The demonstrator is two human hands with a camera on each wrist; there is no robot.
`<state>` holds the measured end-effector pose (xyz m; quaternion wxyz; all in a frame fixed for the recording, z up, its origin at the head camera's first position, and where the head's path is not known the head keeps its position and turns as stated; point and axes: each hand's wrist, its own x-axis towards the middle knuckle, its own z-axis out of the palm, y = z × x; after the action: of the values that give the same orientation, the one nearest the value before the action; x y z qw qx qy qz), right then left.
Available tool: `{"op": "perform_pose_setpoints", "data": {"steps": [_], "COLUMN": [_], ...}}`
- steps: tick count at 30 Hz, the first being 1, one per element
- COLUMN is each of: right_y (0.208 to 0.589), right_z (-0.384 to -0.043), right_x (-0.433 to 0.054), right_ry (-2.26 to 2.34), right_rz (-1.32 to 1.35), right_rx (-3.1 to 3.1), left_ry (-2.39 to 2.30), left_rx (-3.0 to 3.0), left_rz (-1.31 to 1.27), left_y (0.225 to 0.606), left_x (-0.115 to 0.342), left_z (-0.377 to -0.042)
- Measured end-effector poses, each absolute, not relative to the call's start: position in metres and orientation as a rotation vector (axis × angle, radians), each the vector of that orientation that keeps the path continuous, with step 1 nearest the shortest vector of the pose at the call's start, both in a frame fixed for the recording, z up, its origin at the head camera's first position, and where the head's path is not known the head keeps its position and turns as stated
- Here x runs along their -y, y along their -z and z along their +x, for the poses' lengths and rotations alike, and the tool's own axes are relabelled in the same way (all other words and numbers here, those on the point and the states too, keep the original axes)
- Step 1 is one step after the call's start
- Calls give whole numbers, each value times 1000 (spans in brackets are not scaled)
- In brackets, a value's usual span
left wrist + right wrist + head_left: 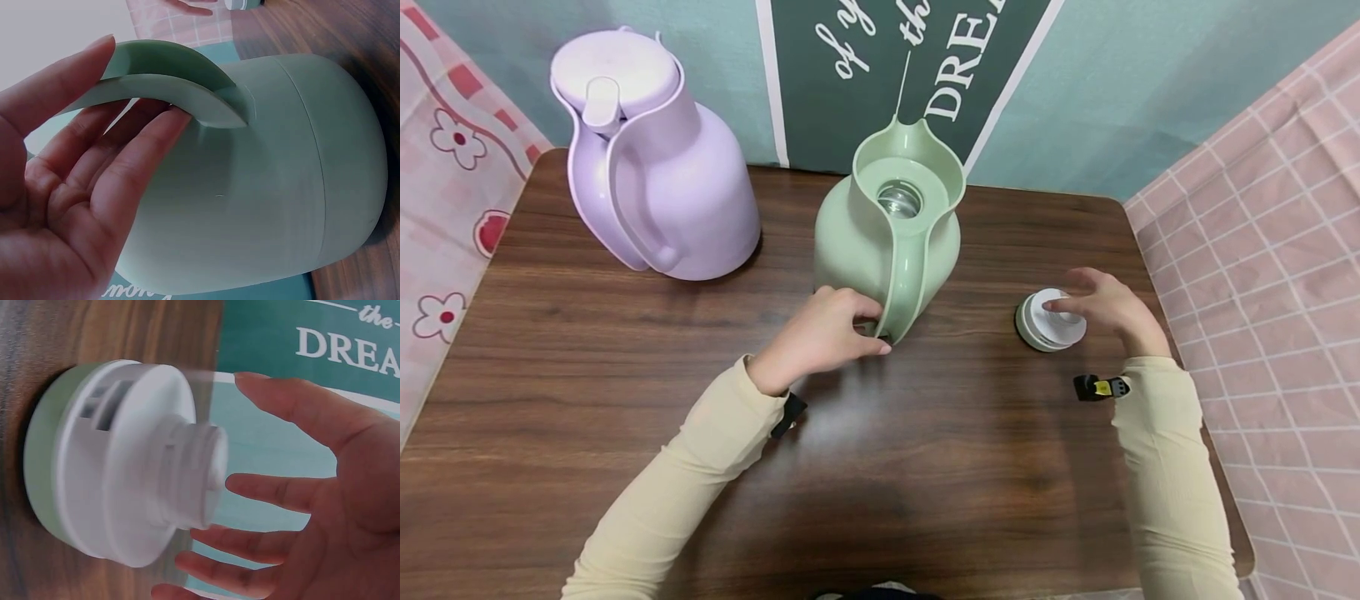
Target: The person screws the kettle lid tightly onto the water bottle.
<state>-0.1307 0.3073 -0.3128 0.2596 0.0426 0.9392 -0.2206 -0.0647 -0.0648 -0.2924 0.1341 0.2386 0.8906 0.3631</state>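
Note:
A pale green thermos jug stands upright without its lid, its round mouth showing a shiny inside. My left hand is at the jug's handle; in the left wrist view the thumb lies along the outer side of the handle and the fingers are curled beneath it. To the right, the jug's white and green lid rests on the table upside down, its narrow white stopper pointing up. Over this lid hovers my right hand, fingers spread and relaxed. In the right wrist view its fingertips are close to the stopper, gripping nothing.
A lilac thermos jug with its lid on stands at the back left of the brown wooden table. Behind the table hangs a teal cloth with a dark lettered panel. A pink checked cloth borders the right side.

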Motion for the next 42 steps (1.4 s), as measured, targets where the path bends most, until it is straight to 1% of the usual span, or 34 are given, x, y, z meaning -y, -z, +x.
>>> {"op": "perform_pose_setpoints", "data": {"steps": [13,34,42], "right_y": [337,337,337], "right_z": [-132,-136,-137], "right_x": [-307,-297,-295], "right_ry": [447,325,366], "right_rz": [98,118,133], "right_rx": [-2601,-2580,-2558], "left_ry": [-1060,-1067,-1069], "left_rx": [-2577,-2574,-2576], "left_rz": [684,676,672], "left_y": [293,294,293], "left_x": [64,65,66], "left_z": [-65,-66,-65]}}
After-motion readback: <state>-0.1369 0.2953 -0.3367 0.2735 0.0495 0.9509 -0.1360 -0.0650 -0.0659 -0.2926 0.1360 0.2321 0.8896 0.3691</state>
